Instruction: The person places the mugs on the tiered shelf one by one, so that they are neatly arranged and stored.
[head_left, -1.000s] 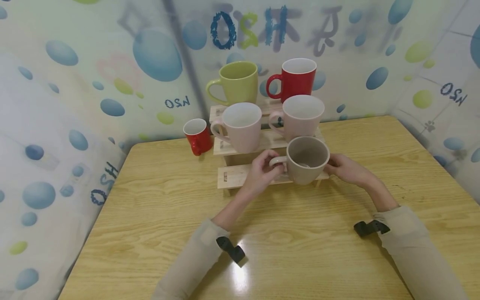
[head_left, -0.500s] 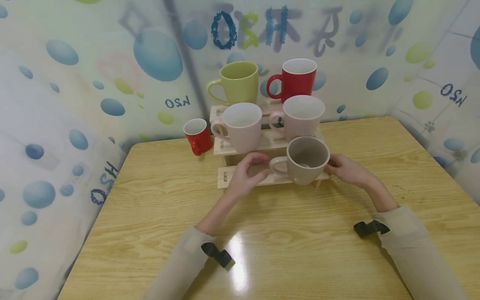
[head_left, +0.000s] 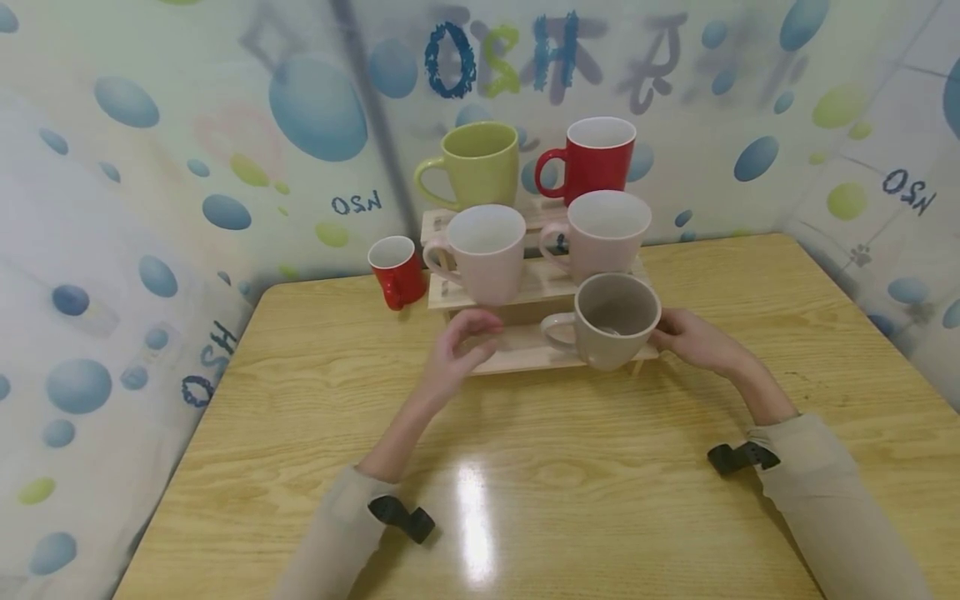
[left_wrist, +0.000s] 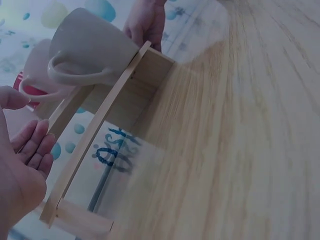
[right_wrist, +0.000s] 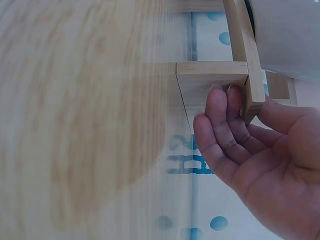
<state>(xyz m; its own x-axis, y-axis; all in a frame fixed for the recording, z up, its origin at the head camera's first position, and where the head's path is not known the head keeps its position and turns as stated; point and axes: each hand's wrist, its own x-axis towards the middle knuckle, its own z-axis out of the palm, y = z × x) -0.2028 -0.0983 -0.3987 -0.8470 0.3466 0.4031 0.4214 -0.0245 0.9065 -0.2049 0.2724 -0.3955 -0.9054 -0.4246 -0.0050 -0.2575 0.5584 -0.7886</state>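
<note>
A beige mug (head_left: pixel 617 323) stands at the right end of the bottom shelf of a tiered wooden rack (head_left: pixel 517 343), handle to the left. My right hand (head_left: pixel 696 342) is at that shelf's right end, close to the mug. In the right wrist view, thumb and fingers of this hand (right_wrist: pixel 270 165) grip the end of the shelf board (right_wrist: pixel 256 82) from either side. My left hand (head_left: pixel 456 357) hovers by the shelf's left end with fingers loosely bent, holding nothing. The left wrist view has this hand (left_wrist: pixel 22 185) apart from the mug's handle (left_wrist: pixel 77 77).
Two pink mugs, left (head_left: pixel 487 258) and right (head_left: pixel 603 237), fill the middle shelf. On top are a green mug (head_left: pixel 483 171) and a red mug (head_left: pixel 600 167). A small red mug (head_left: pixel 399 277) stands on the wooden table (head_left: pixel 570 483) left of the rack. A patterned backdrop (head_left: pixel 315 108) rises behind.
My left hand has let go of the beige mug's handle and moved left along the bottom shelf. The right hand and the mug have stayed in place.
</note>
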